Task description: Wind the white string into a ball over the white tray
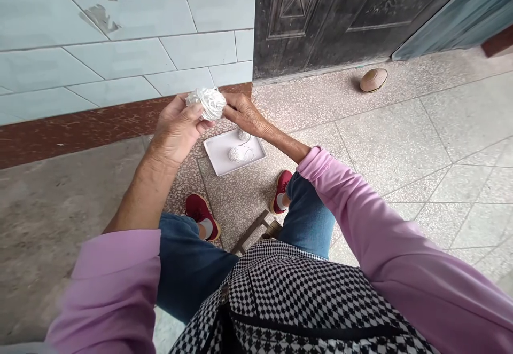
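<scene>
Head view: both hands hold a white thread ball (211, 103) above the tray (219, 163). Left hand (178, 130) cups it; right hand (245, 112) pinches its side. Keeping even tension should wind it tidily.

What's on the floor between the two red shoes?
Between the left red shoe and the right red shoe, the head view shows bare speckled floor, with a wooden stool leg poking in nearer the person.
</scene>
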{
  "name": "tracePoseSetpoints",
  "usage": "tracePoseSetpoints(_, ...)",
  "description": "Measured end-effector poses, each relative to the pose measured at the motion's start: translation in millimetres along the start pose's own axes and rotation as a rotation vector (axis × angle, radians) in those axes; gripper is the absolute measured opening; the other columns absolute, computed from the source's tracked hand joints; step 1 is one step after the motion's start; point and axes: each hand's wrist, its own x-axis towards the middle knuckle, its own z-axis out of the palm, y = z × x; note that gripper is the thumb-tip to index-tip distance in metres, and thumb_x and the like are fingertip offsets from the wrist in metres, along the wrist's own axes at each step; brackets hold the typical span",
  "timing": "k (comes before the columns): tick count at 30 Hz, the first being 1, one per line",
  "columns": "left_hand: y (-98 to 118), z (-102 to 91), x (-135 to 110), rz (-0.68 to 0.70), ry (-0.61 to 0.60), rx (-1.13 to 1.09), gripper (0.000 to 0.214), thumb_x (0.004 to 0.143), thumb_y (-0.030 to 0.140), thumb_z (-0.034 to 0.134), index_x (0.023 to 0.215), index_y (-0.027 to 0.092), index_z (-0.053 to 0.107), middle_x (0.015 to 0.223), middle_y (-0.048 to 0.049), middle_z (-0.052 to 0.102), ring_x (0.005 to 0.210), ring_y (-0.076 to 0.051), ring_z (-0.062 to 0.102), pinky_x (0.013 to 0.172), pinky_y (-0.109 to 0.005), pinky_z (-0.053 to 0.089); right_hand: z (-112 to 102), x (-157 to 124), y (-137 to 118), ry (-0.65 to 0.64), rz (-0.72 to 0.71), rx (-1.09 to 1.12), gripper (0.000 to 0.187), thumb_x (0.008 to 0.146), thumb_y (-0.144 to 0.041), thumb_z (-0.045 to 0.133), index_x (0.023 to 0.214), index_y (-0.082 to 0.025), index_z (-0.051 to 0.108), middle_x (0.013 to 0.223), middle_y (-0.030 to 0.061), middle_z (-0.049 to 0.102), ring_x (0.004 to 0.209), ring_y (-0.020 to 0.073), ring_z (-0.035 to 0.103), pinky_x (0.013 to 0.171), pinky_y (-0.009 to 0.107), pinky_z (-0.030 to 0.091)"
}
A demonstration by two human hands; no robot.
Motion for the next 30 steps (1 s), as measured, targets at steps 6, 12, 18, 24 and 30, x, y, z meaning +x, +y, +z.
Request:
tracePoseSetpoints(6, -19, -20.9, 19, 0.166, 0.197, 0.237, 0.09, 0.066, 0.064, 0.128, 0.12, 0.028, 0.066, 0.114, -0.0051, 0.085, 0.099, -0.027, 0.079, 0.086, -0.045, 0.072, 16, -14, -10, -0.125, -0.061, -0.072, 0.036, 0.127, -0.037, 0.076, 0.094, -0.025, 0.069, 0.099, 0.0043, 0.075, 0.102, 0.0277, 0.068, 0.105, 0.04, 0.052)
tracePoseSetpoints(12, -18, -18.4, 13, 0.151, 0.08, 0.422, 0.08, 0.059, 0.04, 0.127, 0.115, 0.025, 0.072, 0.107, -0.0047, 0.084, 0.101, -0.028, 0.079, 0.1, -0.051, 0.074, 2, -16, -25, -0.062, -0.063, -0.079, 0.045, 0.123, -0.05, 0.085, 0.091, -0.026, 0.065, 0.094, 0.0043, 0.072, 0.105, 0.0293, 0.066, 0.099, 0.04, 0.052)
tracePoseSetpoints(18, 1, -1.3, -8, -0.086, -0.137, 0.285, 0.062, 0.069, 0.035, 0.111, 0.125, 0.021, 0.086, 0.11, -0.0107, 0.089, 0.095, -0.029, 0.08, 0.078, -0.043, 0.073, -24, -11, -19, 0.028, -0.039, -0.006, 0.063, 0.113, -0.079, 0.089, 0.087, -0.029, 0.059, 0.088, 0.0045, 0.069, 0.101, 0.0285, 0.06, 0.092, 0.04, 0.05)
tracePoseSetpoints(24, 6, 7.5, -10, -0.124, -0.141, 0.107, 0.06, 0.065, 0.03, 0.113, 0.119, 0.027, 0.087, 0.116, -0.0099, 0.086, 0.101, -0.028, 0.079, 0.073, -0.038, 0.071, -16, 2, 2, 0.051, -0.057, 0.078, 0.082, 0.103, -0.1, 0.09, 0.086, -0.032, 0.049, 0.08, 0.0022, 0.056, 0.09, 0.0277, 0.046, 0.082, 0.041, 0.046)
tracePoseSetpoints(30, 1, 7.6, -9, -0.089, -0.079, -0.046, 0.068, 0.062, 0.037, 0.125, 0.116, 0.029, 0.084, 0.13, -0.0096, 0.089, 0.112, -0.029, 0.08, 0.078, -0.036, 0.073, -8, 9, 10, 0.052, -0.031, 0.11, 0.076, 0.113, -0.086, 0.09, 0.087, -0.028, 0.049, 0.083, 0.0009, 0.051, 0.092, 0.0252, 0.047, 0.083, 0.038, 0.045)
